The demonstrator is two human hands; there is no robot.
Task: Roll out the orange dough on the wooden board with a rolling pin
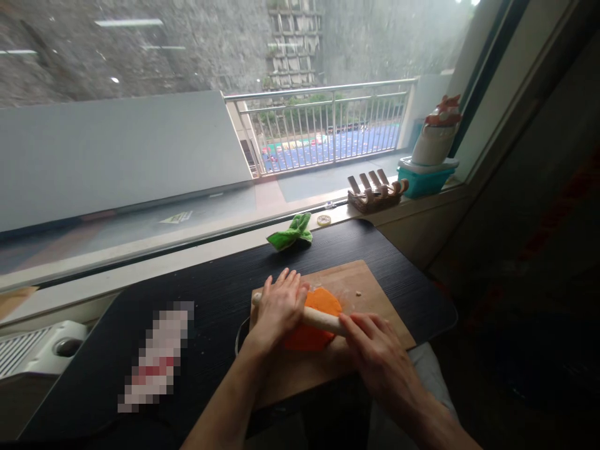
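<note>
A pale wooden rolling pin (323,320) lies across a flat sheet of orange dough (325,301) on a wooden board (360,275). My left hand (284,303) is laid over the pin's left part, palm down and closed on it, with its fingers reaching forward past it. The pin's left tip shows beyond that hand. My right hand (375,340) holds the right end, its fingers bent over the wood and hiding the tip. Part of the dough is covered by the pin and my left hand. A small pale crumb (358,293) sits on the board.
The board rests on a black table (210,300) by a window. A green cloth (291,232) lies at its back edge. On the sill are a tape roll (324,220), a woven basket (370,201) and a teal box (426,181) bearing a white jar (434,144). A blurred-out item (159,353) lies left.
</note>
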